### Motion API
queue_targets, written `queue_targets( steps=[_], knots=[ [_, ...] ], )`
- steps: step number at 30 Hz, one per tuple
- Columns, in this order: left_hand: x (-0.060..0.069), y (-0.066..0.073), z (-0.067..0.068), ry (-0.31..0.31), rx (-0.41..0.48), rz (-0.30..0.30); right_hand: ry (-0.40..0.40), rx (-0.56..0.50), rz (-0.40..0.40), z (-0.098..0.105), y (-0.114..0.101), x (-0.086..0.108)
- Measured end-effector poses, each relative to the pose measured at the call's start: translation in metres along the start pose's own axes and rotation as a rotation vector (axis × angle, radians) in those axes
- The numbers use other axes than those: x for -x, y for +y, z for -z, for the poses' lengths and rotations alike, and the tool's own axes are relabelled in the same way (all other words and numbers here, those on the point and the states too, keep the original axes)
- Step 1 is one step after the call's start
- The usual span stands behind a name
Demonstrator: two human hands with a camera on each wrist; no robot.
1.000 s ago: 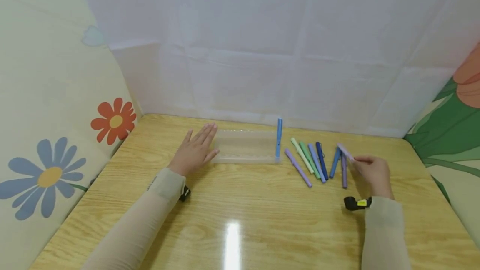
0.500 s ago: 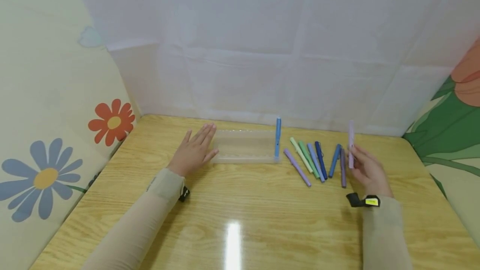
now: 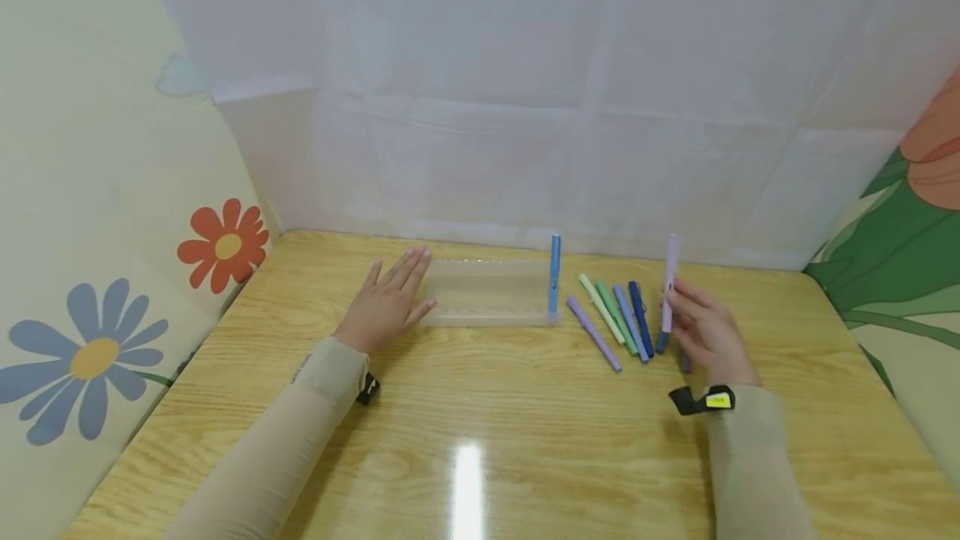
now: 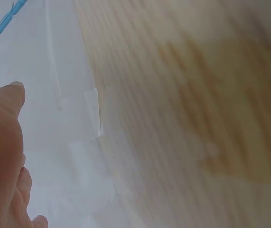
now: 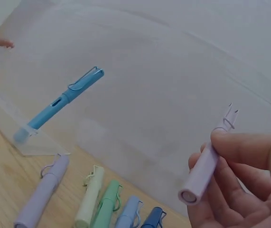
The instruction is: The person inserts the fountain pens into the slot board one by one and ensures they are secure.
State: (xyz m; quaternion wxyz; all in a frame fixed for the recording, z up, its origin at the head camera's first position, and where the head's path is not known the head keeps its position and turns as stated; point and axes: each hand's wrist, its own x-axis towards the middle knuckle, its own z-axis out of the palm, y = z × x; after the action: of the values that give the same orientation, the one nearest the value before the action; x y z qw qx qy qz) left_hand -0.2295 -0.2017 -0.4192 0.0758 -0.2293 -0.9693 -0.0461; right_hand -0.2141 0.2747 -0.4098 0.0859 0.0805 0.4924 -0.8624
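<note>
My right hand (image 3: 711, 333) pinches a pale lilac pen (image 3: 671, 273) between thumb and fingers, nearly upright above the table. In the right wrist view the lilac pen's clip end (image 5: 228, 118) points up and away. My left hand (image 3: 382, 302), fingers extended, rests at the left end of a clear plastic holder (image 3: 487, 321). A light blue pen (image 3: 555, 273) stands upright at the holder's right end. Between holder and right hand lie a purple pen (image 3: 594, 333), a pale green pen (image 3: 600, 307), a green pen (image 3: 618, 319) and several blue ones. A dark purple pen (image 3: 686, 361) is mostly hidden behind my right hand.
The wooden table (image 3: 450, 407) runs back to a white cloth backdrop (image 3: 480, 107). Flower-printed cloth (image 3: 97, 273) hangs at the left and right sides. A bright light reflection falls on the table's front middle.
My right hand has lifted the lilac pen off the other pens, turned it upright and moved it left. The left hand and the clear holder have stayed in place.
</note>
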Motion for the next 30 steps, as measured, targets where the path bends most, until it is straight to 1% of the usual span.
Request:
queue_targets(
  steps=[5, 8, 12, 15, 20, 23, 26, 30],
  knots=[
    [0.001, 0.000, 0.001, -0.002, 0.000, 0.000, -0.011, 0.067, 0.037, -0.008, 0.006, 0.000],
    [0.001, 0.001, 0.002, -0.009, -0.001, 0.000, -0.023, 0.064, 0.059, -0.014, 0.010, -0.001],
    [0.001, 0.002, 0.003, -0.014, -0.006, 0.002, -0.031, 0.091, 0.074, -0.021, 0.014, -0.003],
    [0.001, 0.002, 0.003, -0.018, -0.006, 0.005, -0.018, 0.124, 0.072, -0.026, 0.016, -0.003],
    [0.000, 0.002, 0.003, -0.025, -0.003, 0.008, 0.007, 0.120, 0.096, -0.037, 0.021, -0.004],
    [0.000, 0.001, 0.002, -0.029, -0.001, 0.010, -0.008, 0.135, 0.113, -0.043, 0.026, -0.006],
    [0.000, 0.000, 0.002, -0.031, 0.001, 0.011, -0.035, 0.134, 0.115, -0.049, 0.030, -0.007],
    [0.000, -0.001, 0.001, -0.031, -0.004, 0.011, -0.053, 0.156, 0.112, -0.056, 0.036, -0.009]
  ],
)
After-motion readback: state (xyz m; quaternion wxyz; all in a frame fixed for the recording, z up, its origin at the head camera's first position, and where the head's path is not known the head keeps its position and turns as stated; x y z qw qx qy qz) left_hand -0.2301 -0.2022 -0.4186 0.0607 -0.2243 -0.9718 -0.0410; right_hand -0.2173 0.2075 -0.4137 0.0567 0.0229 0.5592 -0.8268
